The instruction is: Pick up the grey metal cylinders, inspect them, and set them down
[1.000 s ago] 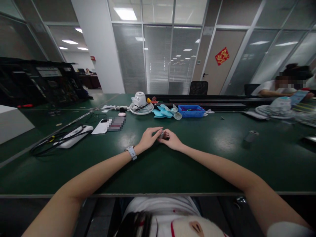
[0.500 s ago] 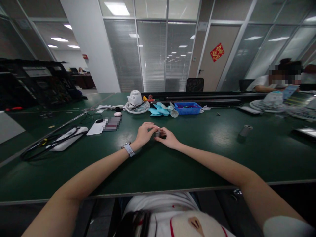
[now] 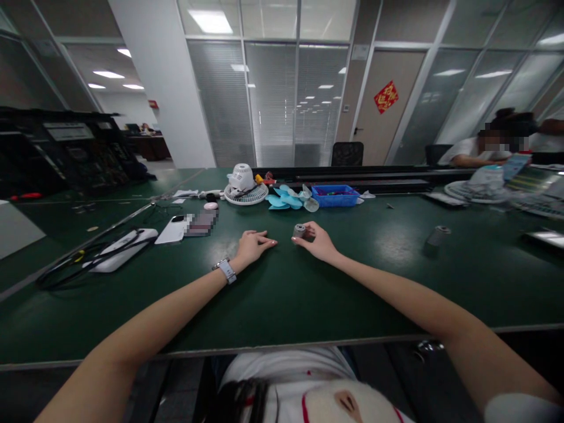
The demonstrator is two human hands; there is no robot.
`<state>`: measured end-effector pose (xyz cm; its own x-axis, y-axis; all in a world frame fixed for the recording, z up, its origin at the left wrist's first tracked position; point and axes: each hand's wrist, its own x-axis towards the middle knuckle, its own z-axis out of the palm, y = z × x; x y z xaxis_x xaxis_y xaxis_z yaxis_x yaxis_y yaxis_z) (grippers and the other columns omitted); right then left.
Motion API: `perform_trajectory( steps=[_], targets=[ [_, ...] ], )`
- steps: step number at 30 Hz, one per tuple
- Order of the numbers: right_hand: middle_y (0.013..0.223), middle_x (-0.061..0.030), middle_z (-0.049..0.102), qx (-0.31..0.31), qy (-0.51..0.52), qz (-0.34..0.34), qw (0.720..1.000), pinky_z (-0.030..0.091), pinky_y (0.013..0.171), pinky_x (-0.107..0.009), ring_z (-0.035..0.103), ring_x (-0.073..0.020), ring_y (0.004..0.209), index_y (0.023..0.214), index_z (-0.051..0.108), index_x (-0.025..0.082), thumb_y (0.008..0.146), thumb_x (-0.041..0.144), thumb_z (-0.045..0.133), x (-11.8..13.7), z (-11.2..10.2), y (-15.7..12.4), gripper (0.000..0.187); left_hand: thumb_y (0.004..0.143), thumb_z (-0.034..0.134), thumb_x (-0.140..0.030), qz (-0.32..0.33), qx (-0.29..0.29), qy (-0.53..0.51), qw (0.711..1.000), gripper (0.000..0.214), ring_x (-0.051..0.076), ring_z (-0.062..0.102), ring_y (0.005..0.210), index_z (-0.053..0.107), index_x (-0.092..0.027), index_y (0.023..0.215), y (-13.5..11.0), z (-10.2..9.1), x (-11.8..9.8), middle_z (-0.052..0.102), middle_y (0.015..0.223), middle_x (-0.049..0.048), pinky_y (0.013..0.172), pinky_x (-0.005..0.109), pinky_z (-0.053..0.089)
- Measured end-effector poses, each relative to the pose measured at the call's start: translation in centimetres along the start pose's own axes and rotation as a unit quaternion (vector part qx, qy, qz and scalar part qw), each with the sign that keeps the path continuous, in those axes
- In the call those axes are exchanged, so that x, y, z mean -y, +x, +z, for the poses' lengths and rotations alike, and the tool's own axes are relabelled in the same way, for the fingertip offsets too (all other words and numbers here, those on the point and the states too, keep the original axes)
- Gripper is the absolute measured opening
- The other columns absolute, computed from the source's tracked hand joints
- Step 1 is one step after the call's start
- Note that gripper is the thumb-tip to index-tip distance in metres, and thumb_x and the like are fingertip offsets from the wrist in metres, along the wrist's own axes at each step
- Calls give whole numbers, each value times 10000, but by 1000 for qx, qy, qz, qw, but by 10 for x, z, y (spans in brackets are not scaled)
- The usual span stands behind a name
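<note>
A small grey metal cylinder [image 3: 299,230] with a hole in its top is upright between the thumb and fingers of my right hand [image 3: 321,242]. I cannot tell whether its base touches the green tabletop. To the left, my left hand [image 3: 252,245] is apart from the cylinder, low over the table. Its thumb and index fingertip come together in a pinch; anything between them is too small to make out. A second, similar grey cylinder [image 3: 438,235] stands on the table farther right.
Along the back are a white fan housing [image 3: 242,178], light-blue fan blades [image 3: 285,198] and a blue tray [image 3: 335,197]. At left lie a white phone [image 3: 171,230] and a white device with black cable [image 3: 121,249]. A person [image 3: 471,150] sits at back right.
Both hands were together around the cylinder. My right hand has carried it to the right, and my left hand has come away to the left, off its top.
</note>
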<state>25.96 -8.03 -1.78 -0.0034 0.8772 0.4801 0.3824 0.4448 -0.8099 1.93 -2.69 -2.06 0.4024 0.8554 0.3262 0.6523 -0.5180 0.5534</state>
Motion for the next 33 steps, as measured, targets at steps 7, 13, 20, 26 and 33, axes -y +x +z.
perform_trajectory(
  steps=[7,13,20,26,33],
  targets=[
    [987,-122,701,-245,-187,122,943,519,841,-398,676,-255,908,981,548,177,682,383,764,-58,-136,35,423,811,633,-534,3,-9,3,1000,296,293,482,1290,770,-343,991,0,4,7,715,1182,35,1054,471,337],
    [1061,-194,661,-307,-330,272,850,474,885,-464,636,-335,1023,1099,523,152,754,362,713,-90,-194,23,446,883,542,-478,12,-86,-27,996,359,264,586,1204,754,-240,1049,1,1,1,732,1137,65,1052,424,378],
    [1236,-243,549,-357,-363,292,810,403,974,-511,540,-359,1169,1252,433,110,763,326,698,-80,-174,19,597,921,468,-420,-53,-172,-34,983,356,270,618,1061,703,-171,1015,4,4,3,717,1090,116,960,417,443],
    [1349,-182,517,-228,-414,-44,880,314,1065,-518,435,-315,1296,1267,518,132,849,293,598,-18,-98,17,455,922,448,-437,-69,-200,-38,977,312,270,592,1012,629,-183,939,6,7,5,682,1030,123,934,430,444],
    [1129,-69,714,166,-356,-172,903,426,896,-363,621,-221,1039,1170,699,206,942,388,553,30,31,11,326,931,421,-443,-123,-253,-30,959,280,289,542,1069,548,-194,942,3,5,3,631,1056,134,988,461,399]
  ],
)
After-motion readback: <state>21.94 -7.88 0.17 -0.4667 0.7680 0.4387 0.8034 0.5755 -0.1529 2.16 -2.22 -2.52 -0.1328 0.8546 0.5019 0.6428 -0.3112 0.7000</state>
